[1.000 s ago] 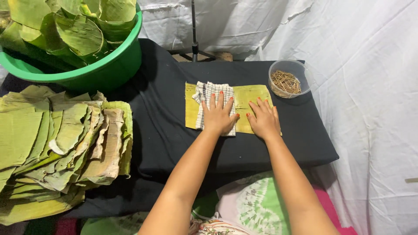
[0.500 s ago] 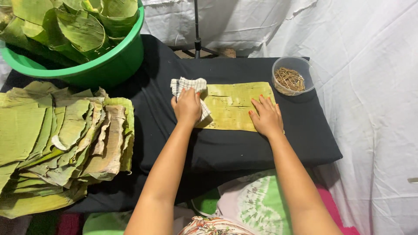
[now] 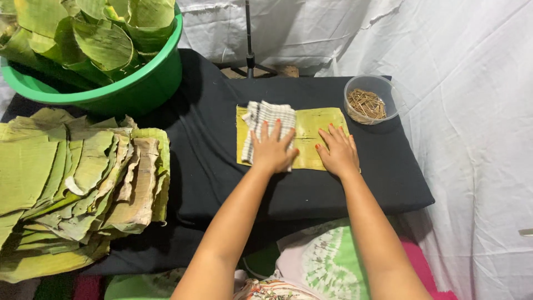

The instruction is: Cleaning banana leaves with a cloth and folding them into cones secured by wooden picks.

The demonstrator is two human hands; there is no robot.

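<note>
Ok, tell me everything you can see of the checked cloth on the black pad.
The checked cloth is a small white rag with thin dark lines forming a grid, soft woven fabric by its look, crumpled and loosely folded rather than spread flat. It lies on the left part of the yellow-green leaf piece, which rests flat on the black pad. The left hand presses palm-down on the cloth's near half, fingers spread; its far edge shows bunched beyond the fingertips. The right hand rests on the leaf, not touching the cloth.
</note>
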